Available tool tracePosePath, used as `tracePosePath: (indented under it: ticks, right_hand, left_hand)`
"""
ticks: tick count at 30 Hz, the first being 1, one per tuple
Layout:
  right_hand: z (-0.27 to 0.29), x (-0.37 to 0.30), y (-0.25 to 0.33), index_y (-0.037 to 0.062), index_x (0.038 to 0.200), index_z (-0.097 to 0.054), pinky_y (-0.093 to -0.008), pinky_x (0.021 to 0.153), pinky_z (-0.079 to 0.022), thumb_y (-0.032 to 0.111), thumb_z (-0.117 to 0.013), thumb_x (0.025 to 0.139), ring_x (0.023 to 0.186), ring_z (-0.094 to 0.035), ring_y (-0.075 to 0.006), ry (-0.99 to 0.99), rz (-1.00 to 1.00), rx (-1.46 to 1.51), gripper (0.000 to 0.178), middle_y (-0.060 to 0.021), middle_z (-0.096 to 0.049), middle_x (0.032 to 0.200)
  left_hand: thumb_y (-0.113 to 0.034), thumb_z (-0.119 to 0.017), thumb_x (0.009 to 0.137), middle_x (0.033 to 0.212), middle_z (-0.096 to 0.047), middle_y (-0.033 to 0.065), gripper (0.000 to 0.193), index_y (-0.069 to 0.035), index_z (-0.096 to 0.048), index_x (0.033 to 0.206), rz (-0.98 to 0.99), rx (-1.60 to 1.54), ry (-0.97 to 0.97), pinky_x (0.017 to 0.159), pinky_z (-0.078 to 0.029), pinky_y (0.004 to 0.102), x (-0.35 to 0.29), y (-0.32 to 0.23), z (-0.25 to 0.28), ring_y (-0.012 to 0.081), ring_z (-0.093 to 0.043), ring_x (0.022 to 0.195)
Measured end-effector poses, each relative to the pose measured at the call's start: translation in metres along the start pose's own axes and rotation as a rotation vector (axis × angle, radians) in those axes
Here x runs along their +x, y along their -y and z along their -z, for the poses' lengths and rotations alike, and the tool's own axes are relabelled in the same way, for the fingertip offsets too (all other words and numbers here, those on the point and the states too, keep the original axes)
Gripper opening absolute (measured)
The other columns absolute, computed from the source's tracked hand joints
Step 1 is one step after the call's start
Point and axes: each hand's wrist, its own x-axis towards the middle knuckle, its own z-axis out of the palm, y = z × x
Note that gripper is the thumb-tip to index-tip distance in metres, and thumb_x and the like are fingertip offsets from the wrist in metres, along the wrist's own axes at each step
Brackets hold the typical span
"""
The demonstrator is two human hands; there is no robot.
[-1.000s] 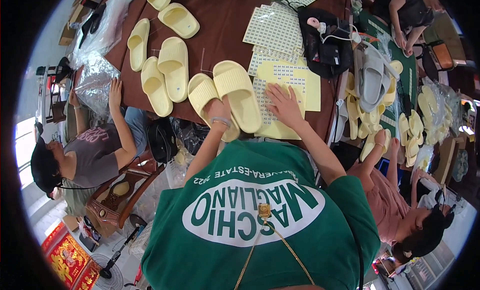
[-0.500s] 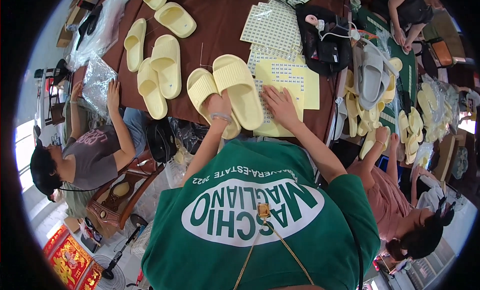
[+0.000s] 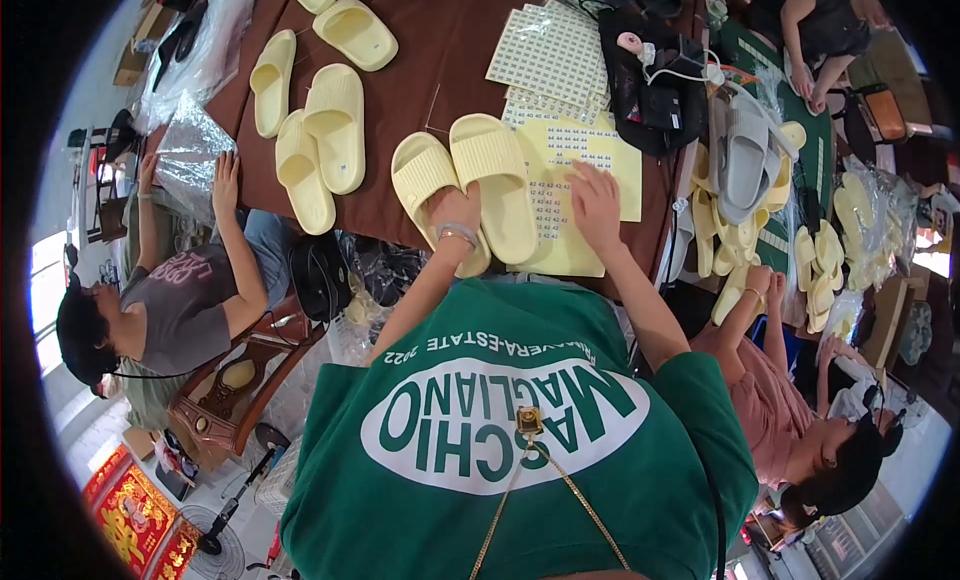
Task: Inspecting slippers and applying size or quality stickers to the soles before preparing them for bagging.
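Note:
Two pale yellow slide sandals sit side by side at the table's near edge, toes pointing away from me. My left hand [image 3: 455, 210] is closed on them, its fingers in the foot opening of the left slide [image 3: 421, 170] and its thumb by the right slide [image 3: 492, 160]. Part of that grip is hidden under the straps. Just right of the pair lies a yellow sheet of small printed stickers [image 3: 555, 242]. Over its right part my right hand [image 3: 597, 205] hovers with fingers apart. Whether a sticker clings to a fingertip is too small to tell.
More yellow slides [image 3: 334, 130] stand to the left on the brown-covered table [image 3: 420, 55]. White sticker sheets [image 3: 545, 50] and a black bag [image 3: 655, 90] lie farther back. Right, grey slides [image 3: 745, 150] are piled with yellow ones. At left a co-worker handles clear plastic [image 3: 195, 145].
My right hand has lifted off the sticker sheet and shifted slightly right and away from the slides. The held pair has moved a little to the right in view.

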Motion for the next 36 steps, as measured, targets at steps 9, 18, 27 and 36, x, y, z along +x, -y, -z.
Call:
tracePosePath:
  ticks: [9,18,27,36]
  right_hand:
    - [0.017,0.004,-0.045,0.0129,0.107,-0.06,-0.0418,0.1,-0.034,0.009,-0.056,0.085,0.11,-0.051,-0.025,-0.218,-0.198,-0.181,0.022,-0.0041,-0.055,0.122]
    - [0.021,-0.014,-0.052,0.0132,0.107,-0.06,-0.0425,0.101,-0.034,0.009,-0.055,0.085,0.113,-0.051,-0.0247,-0.208,-0.278,-0.209,0.023,-0.0032,-0.054,0.123]
    - [0.019,-0.005,-0.05,0.0139,0.106,-0.061,-0.0399,0.093,-0.038,0.012,-0.058,0.084,0.106,-0.053,-0.0251,-0.264,-0.243,-0.217,0.022,-0.0034,-0.058,0.115]
    - [0.016,0.01,-0.06,0.0151,0.103,-0.061,-0.0385,0.081,-0.04,0.017,-0.062,0.082,0.092,-0.054,-0.0243,-0.193,-0.282,-0.236,0.022,-0.0026,-0.058,0.098]
  left_hand:
    - [-0.047,-0.044,0.084,0.106,-0.057,0.0326,0.062,0.011,-0.06,0.098,-0.087,0.065,-0.159,0.092,-0.04,0.0471,0.005,0.011,-0.012,0.0451,-0.053,0.1]
    - [-0.047,-0.044,0.084,0.1,-0.059,0.0317,0.062,0.011,-0.061,0.096,-0.01,0.019,-0.049,0.088,-0.042,0.048,0.0,-0.004,0.001,0.0445,-0.057,0.095]
    - [-0.048,-0.043,0.084,0.091,-0.061,0.0321,0.061,0.009,-0.062,0.091,-0.007,0.029,-0.066,0.08,-0.047,0.0482,0.007,0.009,-0.013,0.0446,-0.06,0.085]
    - [-0.048,-0.044,0.084,0.1,-0.058,0.0339,0.063,0.012,-0.061,0.094,-0.017,0.023,-0.018,0.093,-0.038,0.0489,-0.004,-0.008,0.006,0.0458,-0.054,0.1]
